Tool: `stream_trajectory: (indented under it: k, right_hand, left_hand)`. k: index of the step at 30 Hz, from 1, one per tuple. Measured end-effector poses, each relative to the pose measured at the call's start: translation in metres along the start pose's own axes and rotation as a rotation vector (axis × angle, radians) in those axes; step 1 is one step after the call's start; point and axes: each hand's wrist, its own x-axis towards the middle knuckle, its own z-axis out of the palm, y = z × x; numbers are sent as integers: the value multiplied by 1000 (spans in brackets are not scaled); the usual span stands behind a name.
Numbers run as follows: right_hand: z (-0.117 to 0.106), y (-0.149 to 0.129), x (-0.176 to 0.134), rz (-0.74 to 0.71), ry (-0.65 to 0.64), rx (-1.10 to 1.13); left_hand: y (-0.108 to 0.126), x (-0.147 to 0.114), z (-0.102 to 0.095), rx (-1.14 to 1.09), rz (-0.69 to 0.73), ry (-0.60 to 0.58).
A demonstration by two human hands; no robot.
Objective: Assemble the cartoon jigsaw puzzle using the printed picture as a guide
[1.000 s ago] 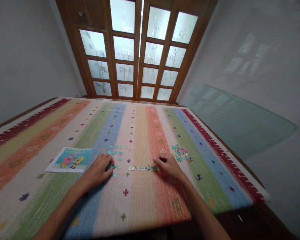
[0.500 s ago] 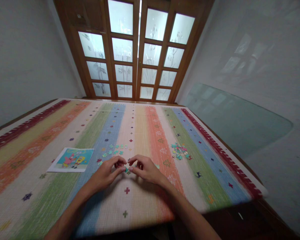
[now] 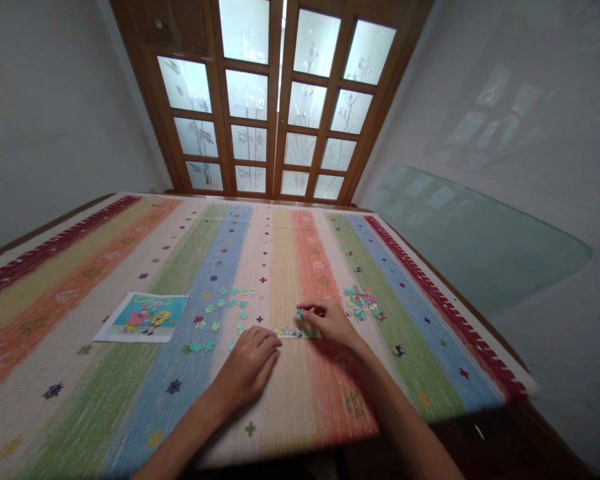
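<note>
The strip of joined puzzle pieces [image 3: 294, 333] lies on the cloth-covered surface [image 3: 285, 393]. At its left end rests the left hand [image 3: 254, 360], fingers loosely curled; whether anything is under them I cannot tell. Just beyond the strip's right part, the right hand [image 3: 330, 321] pinches what looks like a teal piece [image 3: 299, 313]. Loose pieces [image 3: 221, 303] spread left of the strip, the printed picture [image 3: 147, 319] farther left; a pile of pieces [image 3: 361, 303] sits to its right.
</note>
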Motion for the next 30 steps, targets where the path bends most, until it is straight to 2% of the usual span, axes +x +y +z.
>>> stream_trajectory:
  k: [4,9,30]
  right_hand:
    - [-13,20,-3,66,56,-20]
    - [-15,26,-13,75,99,-109]
    - [-14,23,-25,9,156,-347]
  left_hand:
    - [8,-8,20,105,55,17]
    - [9,-13,29,188,68,28]
    - [9,-16,31,177,45,37]
